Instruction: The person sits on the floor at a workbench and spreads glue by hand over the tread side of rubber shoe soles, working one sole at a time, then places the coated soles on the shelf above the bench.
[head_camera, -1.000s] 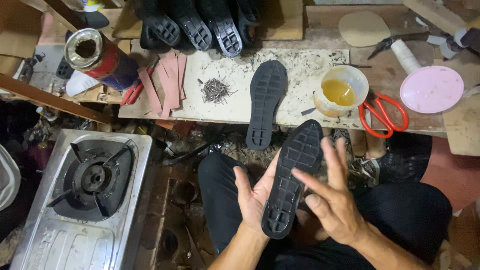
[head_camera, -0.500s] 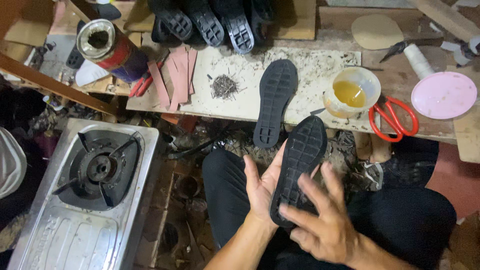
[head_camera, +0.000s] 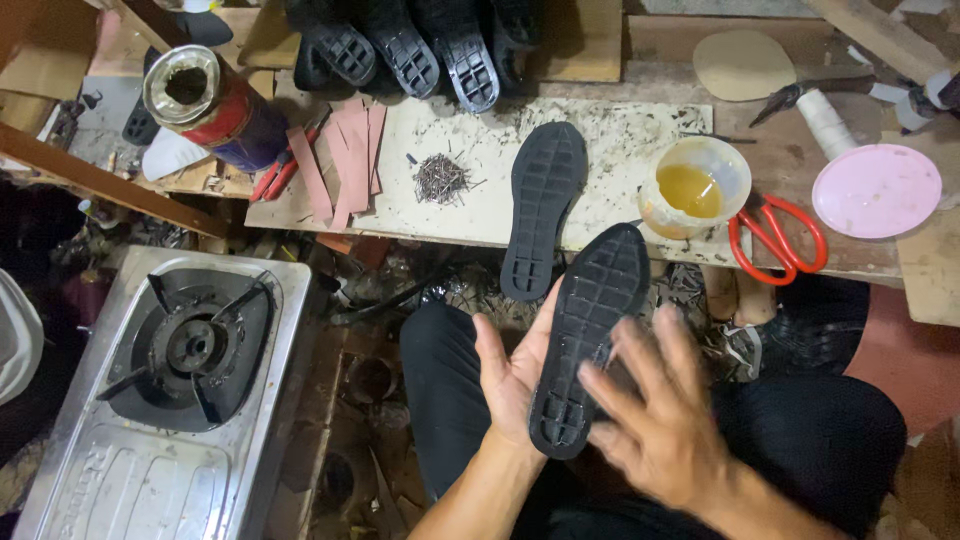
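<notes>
The left hand (head_camera: 512, 385) cradles a black treaded rubber shoe sole (head_camera: 588, 335) on loosely curled fingers — the right hand (head_camera: 665, 430), fingers spread and released, has slid heelward along it, seemingly smoothing it.

Scarred workbench (head_camera: 620, 130), black sole (head_camera: 545, 205) overhanging its edge, nail pile (head_camera: 440, 180), glue cup (head_camera: 693, 187), red scissors (head_camera: 780, 240), pink lid (head_camera: 876, 190), leather strips (head_camera: 345, 150)
</notes>
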